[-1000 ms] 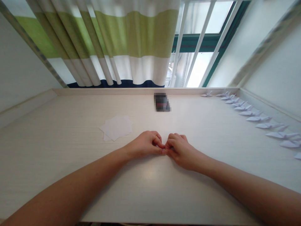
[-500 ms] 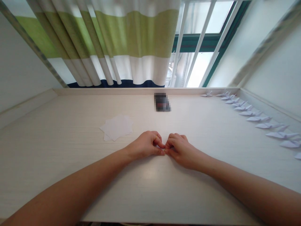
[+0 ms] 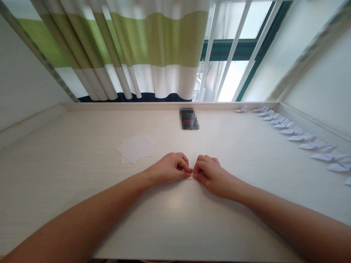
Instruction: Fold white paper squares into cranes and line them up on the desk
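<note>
Close together over the middle of the white table [image 3: 164, 219], my two hands pinch a small piece of white paper [image 3: 189, 178]. Only a thin edge of it shows; the fingers hide the rest, so its folded shape cannot be made out. My left hand [image 3: 175, 167], with a ring on one finger, grips it from the left with thumb and fingertips. Curled fingers of my right hand [image 3: 206, 170] close on its right end. Left of my hands lies a loose fan of white paper sheets [image 3: 137, 148].
Several folded white paper cranes [image 3: 301, 138] stand in a row along the table's right side. A dark, blurred-out object [image 3: 189, 119] lies near the back edge. Behind the table hang a striped curtain [image 3: 164, 44] and a barred window [image 3: 233, 47].
The fingertips have parted very slightly, and a thin edge of the white paper now shows below the left thumb. Everything else stays in place.
</note>
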